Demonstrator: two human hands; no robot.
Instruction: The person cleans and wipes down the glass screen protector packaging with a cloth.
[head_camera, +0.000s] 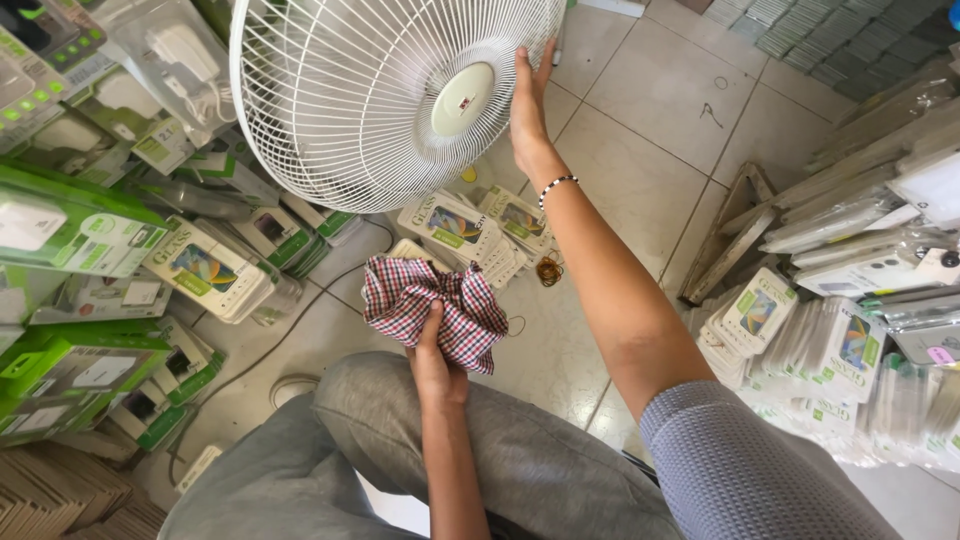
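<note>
Fingers of the left hand (437, 362) were bunched around a checked red-and-white cloth (435, 300), holding it above the lap, near the middle of the scene. The right hand (527, 105) lay flat and open against the right rim of a white fan grille (340, 100), farther off. Packaged phone accessories (205, 268) crowded the tiled floor (640, 140) on both sides.

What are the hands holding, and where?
Left hand grips the checked cloth by its bunched lower middle. Right hand holds the white fan grille at its edge.
</note>
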